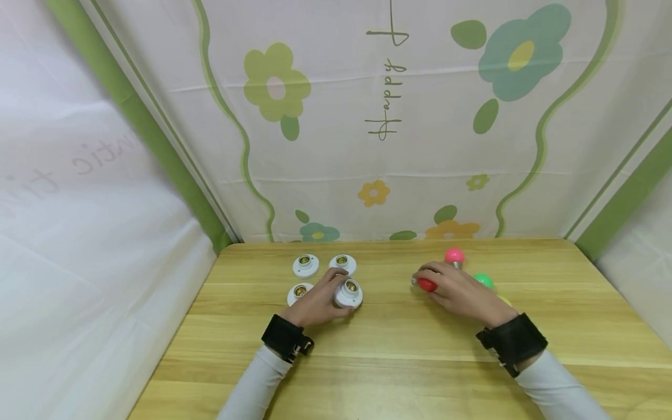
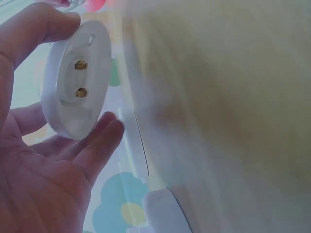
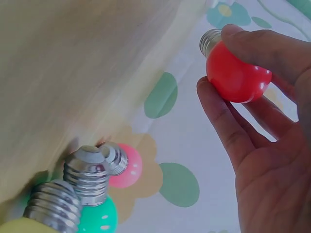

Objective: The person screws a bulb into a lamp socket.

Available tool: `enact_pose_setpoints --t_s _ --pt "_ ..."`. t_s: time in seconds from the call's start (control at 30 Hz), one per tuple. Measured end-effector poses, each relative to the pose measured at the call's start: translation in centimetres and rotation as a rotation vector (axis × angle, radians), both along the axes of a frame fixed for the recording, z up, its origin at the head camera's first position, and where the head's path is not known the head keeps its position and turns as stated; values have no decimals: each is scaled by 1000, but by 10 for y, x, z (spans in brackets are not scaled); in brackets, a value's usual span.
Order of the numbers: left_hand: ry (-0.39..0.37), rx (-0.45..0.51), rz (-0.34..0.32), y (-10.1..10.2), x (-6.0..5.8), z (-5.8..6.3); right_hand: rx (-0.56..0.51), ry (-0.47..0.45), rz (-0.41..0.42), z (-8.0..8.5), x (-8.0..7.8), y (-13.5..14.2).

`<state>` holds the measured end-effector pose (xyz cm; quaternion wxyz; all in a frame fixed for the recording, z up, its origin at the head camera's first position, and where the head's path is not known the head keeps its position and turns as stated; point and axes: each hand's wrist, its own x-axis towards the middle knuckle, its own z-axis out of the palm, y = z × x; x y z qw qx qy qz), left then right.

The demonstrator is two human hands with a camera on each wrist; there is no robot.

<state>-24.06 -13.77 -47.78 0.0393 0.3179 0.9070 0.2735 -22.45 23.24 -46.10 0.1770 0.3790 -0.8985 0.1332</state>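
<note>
My left hand (image 1: 317, 304) grips a round white lamp socket (image 1: 347, 295) by its rim, between thumb and fingers. In the left wrist view the socket's underside (image 2: 70, 104) shows two brass-coloured terminals, tilted on edge above the wooden table. To the right, my right hand (image 1: 464, 293) holds a red light bulb (image 3: 235, 75) by its globe. The bulb's silver screw base (image 3: 210, 42) points left, towards the held socket, and stands apart from it. Both things are off the tabletop.
Three more white sockets (image 1: 305, 266) sit on the table (image 1: 388, 350) around my left hand. Beyond and beside my right hand lie a pink bulb (image 1: 454, 255), a green bulb (image 1: 483, 280) and a yellow bulb (image 1: 505, 300). A flowered curtain (image 1: 325, 163) hangs behind the table's far edge.
</note>
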Motion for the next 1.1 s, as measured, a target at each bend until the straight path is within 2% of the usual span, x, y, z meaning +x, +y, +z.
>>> enact_pose_setpoints --t_s 0.5,0.8,1.1 --pt "26 25 -36 5 -3 -2 -22 15 2 10 3 -15" --pt "-2 51 -69 11 1 2 -36 31 32 14 5 -24" --pt "2 53 -51 13 1 2 -51 47 57 19 6 -29"
